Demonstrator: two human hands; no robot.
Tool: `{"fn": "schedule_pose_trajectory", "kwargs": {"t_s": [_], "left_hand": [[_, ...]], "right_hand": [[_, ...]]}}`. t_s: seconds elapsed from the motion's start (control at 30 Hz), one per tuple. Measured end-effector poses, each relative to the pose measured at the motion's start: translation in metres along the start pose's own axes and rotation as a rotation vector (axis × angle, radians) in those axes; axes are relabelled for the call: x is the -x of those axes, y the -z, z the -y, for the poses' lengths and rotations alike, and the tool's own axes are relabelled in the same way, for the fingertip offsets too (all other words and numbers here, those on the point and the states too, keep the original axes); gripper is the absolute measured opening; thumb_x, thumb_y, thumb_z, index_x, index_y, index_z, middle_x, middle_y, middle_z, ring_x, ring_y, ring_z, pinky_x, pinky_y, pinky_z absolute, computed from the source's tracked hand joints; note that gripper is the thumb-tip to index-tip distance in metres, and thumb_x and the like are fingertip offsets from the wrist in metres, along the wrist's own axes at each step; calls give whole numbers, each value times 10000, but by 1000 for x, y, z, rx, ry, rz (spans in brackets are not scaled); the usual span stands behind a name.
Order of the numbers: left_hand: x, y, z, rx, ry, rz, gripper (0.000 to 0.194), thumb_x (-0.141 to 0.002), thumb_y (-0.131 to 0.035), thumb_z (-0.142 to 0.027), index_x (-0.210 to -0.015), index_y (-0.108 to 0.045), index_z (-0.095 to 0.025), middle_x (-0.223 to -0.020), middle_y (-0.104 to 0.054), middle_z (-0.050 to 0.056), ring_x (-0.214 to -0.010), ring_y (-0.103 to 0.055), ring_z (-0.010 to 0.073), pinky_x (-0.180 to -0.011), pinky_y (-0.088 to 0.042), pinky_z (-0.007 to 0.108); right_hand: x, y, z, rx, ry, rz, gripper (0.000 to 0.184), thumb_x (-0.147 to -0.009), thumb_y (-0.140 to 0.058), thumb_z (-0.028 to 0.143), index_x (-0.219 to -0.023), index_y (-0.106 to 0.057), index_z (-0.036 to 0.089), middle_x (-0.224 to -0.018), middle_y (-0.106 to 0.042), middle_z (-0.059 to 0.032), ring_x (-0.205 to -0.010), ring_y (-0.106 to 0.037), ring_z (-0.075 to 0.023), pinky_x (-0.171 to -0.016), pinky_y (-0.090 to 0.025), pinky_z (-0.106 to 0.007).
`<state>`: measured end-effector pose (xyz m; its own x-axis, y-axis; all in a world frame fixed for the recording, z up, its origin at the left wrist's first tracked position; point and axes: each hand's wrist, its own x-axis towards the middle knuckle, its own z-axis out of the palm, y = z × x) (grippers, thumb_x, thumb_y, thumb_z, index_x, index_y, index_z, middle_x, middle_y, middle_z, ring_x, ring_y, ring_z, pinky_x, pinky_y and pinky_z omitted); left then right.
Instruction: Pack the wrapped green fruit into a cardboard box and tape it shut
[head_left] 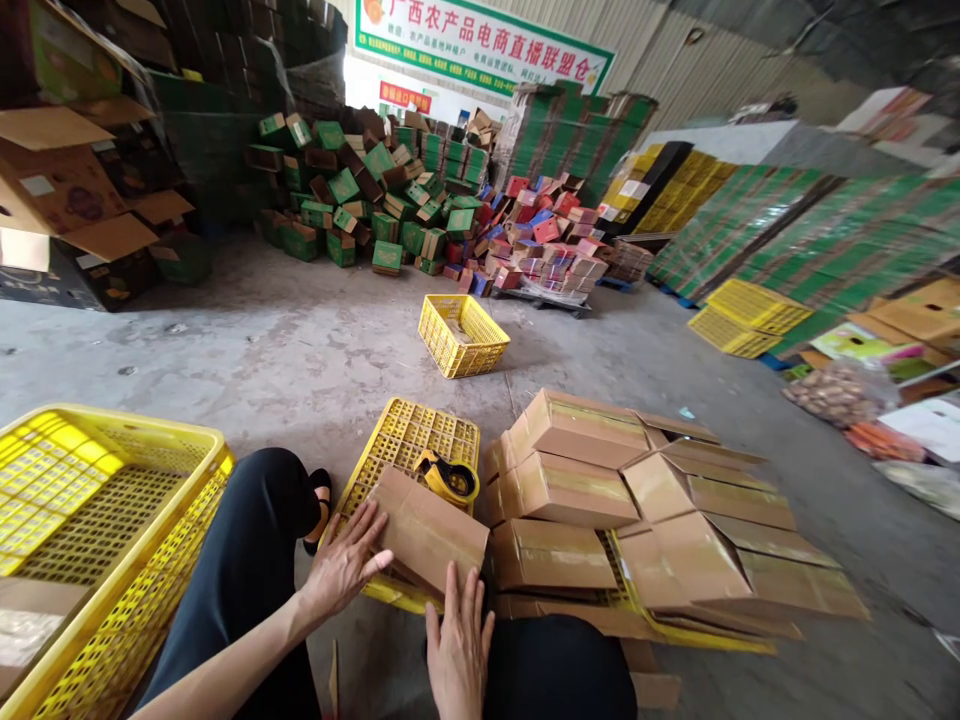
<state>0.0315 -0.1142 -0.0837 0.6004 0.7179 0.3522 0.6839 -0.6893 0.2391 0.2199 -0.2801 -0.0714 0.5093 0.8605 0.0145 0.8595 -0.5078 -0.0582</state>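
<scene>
A brown cardboard box [431,528] lies on an upturned yellow plastic crate [409,425] in front of me. My left hand [346,560] rests at the box's left edge, its fingers stretched and thumb spread. Against the near right edge of the box lie the extended fingers of my right hand [459,640]. Neither hand is closed round anything. Just beyond the box, a yellow and black tape dispenser [448,478] sits on the crate. The underside of the box is hidden.
Stacked cardboard boxes [570,480] stand close on my right, partly on yellow crate plastic. A large yellow crate [180,480] is at my left, with cardboard inside. Another yellow crate [461,340] sits ahead on the floor. Piled green boxes [345,187] lie farther back.
</scene>
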Motion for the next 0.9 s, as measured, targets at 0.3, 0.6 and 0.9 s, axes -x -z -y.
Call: {"fn": "schedule_pose_trajectory", "kwargs": {"t_s": [0.3,0.6,0.9], "left_hand": [[4,-27,-20,60,52,-61,594,-1041,-463,-631,-1546,-542,-330,-1708,-335,104,-1565,-285,445,-1132,-451,604],[2,-22,0,96,-6,10,652,-1051,-461,-616,-1622,-420,-305,-1687,-371,124,-1560,-339,370,-1165,-459,537],[-1,-12,2,67,-25,4,705,-1020,-430,-705,-1538,-556,-244,-1635,-459,132,-1536,-392,352,-1181,-456,497]], "right_hand": [[-12,-17,43,-42,48,-114,679,-1036,-450,573,-1564,-520,152,-1660,-362,-285,-1526,-362,-487,-1181,-353,-666],[-51,5,74,-125,327,33,593,-1069,-369,255,-1652,-290,336,-1716,-321,-44,-1592,-292,-326,-1256,-321,-550],[-102,33,69,-159,383,165,576,-1075,-374,286,-1641,-297,358,-1721,-300,-4,-1610,-248,-287,-1281,-216,-626]]}}
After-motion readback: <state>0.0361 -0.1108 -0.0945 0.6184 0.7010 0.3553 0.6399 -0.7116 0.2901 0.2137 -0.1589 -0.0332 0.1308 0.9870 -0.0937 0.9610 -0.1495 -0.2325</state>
